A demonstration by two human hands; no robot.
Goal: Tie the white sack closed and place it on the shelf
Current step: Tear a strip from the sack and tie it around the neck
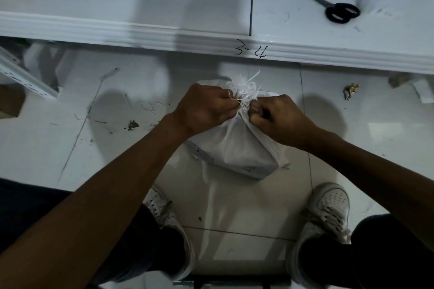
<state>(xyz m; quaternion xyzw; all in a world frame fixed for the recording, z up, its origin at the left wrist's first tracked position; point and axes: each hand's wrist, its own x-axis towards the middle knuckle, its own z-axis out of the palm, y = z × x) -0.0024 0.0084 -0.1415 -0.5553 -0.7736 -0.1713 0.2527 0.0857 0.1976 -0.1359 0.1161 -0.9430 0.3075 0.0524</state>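
A white sack (242,150) stands on the tiled floor between my feet, just below the front edge of a white shelf (141,30). Its mouth is gathered into a frayed bunch (243,88) at the top. My left hand (206,107) pinches the neck of the sack from the left, fingers curled. On the right side of the neck, my right hand (279,115) grips with a closed fist. Thin white strands run between the two hands; a tie cord cannot be told apart from the fraying.
Black scissors (333,8) lie on the shelf top at the right. "3-4" (251,50) is written on the shelf's front edge. Scraps and a crumpled wrapper (351,91) litter the floor. A white perforated rail (25,77) leans at the left.
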